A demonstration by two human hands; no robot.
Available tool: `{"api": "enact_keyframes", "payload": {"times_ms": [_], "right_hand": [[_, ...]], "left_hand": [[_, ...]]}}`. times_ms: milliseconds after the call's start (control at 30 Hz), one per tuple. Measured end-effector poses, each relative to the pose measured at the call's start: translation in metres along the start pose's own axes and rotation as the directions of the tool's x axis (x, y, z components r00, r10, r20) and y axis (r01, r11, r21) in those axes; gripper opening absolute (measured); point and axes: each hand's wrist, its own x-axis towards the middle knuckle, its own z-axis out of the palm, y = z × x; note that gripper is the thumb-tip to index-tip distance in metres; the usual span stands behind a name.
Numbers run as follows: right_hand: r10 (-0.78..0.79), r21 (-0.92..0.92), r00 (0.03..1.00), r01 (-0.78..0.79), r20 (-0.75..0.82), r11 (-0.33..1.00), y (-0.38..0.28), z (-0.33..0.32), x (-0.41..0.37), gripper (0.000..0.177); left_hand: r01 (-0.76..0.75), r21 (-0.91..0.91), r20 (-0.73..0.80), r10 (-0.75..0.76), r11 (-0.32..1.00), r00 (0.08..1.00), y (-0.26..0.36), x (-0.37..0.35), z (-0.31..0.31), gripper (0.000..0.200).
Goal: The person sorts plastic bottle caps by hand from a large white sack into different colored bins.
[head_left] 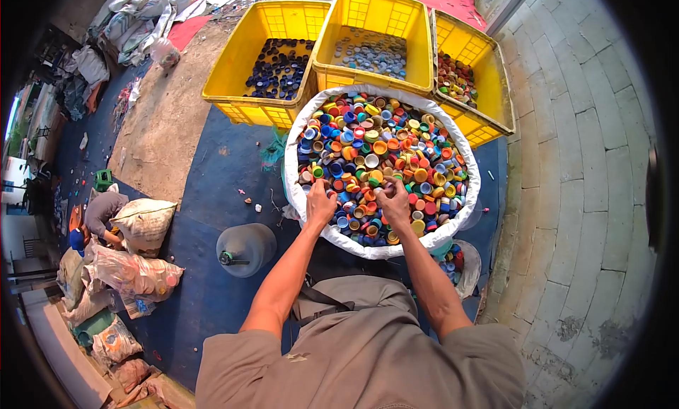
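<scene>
A large round sack with a rolled white rim (376, 252) is heaped with bottle caps (380, 147) of many colours. Over the near left part of the heap is my left hand (320, 204), its fingers curled together low among the caps; whatever they hold is hidden. My right hand (395, 205) reaches in near the middle, thumb and fingers pinched around what looks like a dark bottle cap (388, 190). Beyond the sack stand three yellow crates: the left crate (247, 110) has dark blue caps, the middle crate (375, 78) pale ones, the right crate (488, 77) mixed colours.
A big clear plastic jug (246, 249) stands on the blue ground sheet (205, 197) to the left. Farther left, a person (102, 214) bends among stuffed sacks (145, 225). Another bag of caps (463, 267) sits by my right arm. A block wall (566, 183) runs along the right.
</scene>
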Motion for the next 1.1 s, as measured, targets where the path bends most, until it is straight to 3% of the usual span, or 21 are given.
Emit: {"api": "enact_keyframes", "payload": {"times_ms": [67,133,267,467,600,667,700,733,800,867,900,933,1000,1100], "right_hand": [[0.183,0.238,0.983,-0.183,0.024,0.954,0.011,-0.014,-0.018,0.038],[0.285,0.519,0.957,-0.272,0.057,0.810,0.017,-0.020,-0.033,0.036],[0.339,0.637,0.929,-0.351,0.146,0.687,0.019,-0.037,-0.059,0.033],[0.363,0.720,0.906,-0.401,0.219,0.567,0.023,-0.042,-0.078,0.030],[0.363,0.727,0.904,-0.403,0.225,0.555,0.016,-0.040,-0.081,0.026],[0.372,0.701,0.902,-0.412,0.221,0.582,0.011,-0.041,-0.079,0.029],[0.353,0.599,0.920,-0.380,0.167,0.705,0.007,-0.041,-0.079,0.032],[0.324,0.479,0.939,-0.340,0.119,0.809,0.004,-0.041,-0.078,0.035],[0.171,0.263,0.984,-0.177,0.046,0.948,-0.008,-0.041,-0.075,0.039],[-0.072,0.082,0.997,0.070,0.017,0.994,-0.022,-0.041,-0.070,0.040],[-0.179,0.105,0.984,0.177,0.006,0.979,-0.028,-0.039,-0.068,0.045],[-0.169,0.042,0.983,0.167,0.067,0.985,-0.036,-0.042,-0.066,0.048],[-0.135,-0.088,0.974,0.153,0.181,0.984,-0.050,-0.049,-0.063,0.053],[-0.170,0.055,0.965,0.162,0.200,0.985,-0.040,-0.045,-0.057,0.052]], "left_hand": [[-0.037,0.109,0.026,0.034,0.993,0.999,-0.004,0.006,0.010,0.037],[-0.015,0.161,0.086,0.002,0.987,0.996,0.004,0.009,0.010,0.040],[-0.085,0.213,0.104,0.064,0.973,0.993,0.004,0.012,0.017,0.040],[-0.169,0.349,0.166,0.117,0.922,0.979,0.005,0.018,0.022,0.032],[-0.129,0.379,0.151,0.076,0.916,0.986,0.011,0.016,0.025,0.031],[-0.079,0.120,0.089,0.069,0.990,0.994,0.016,0.014,0.027,0.032],[-0.057,-0.014,0.057,0.058,0.998,0.997,0.020,0.012,0.026,0.032],[0.113,-0.254,0.148,-0.077,0.961,0.986,0.030,0.009,0.023,0.031],[0.457,-0.610,0.400,-0.247,0.647,0.883,0.053,-0.001,0.016,0.030],[0.704,-0.692,0.690,-0.140,0.160,0.710,0.086,-0.013,-0.006,0.022],[0.737,-0.676,0.733,-0.094,0.009,0.673,0.089,-0.019,-0.003,0.019],[0.753,-0.658,0.752,-0.039,0.026,0.658,0.091,-0.023,-0.003,0.018],[0.768,-0.640,0.766,-0.072,-0.003,0.638,0.104,-0.032,-0.005,0.022],[0.750,-0.645,0.748,-0.082,0.145,0.659,0.115,-0.037,-0.008,0.020]]}}
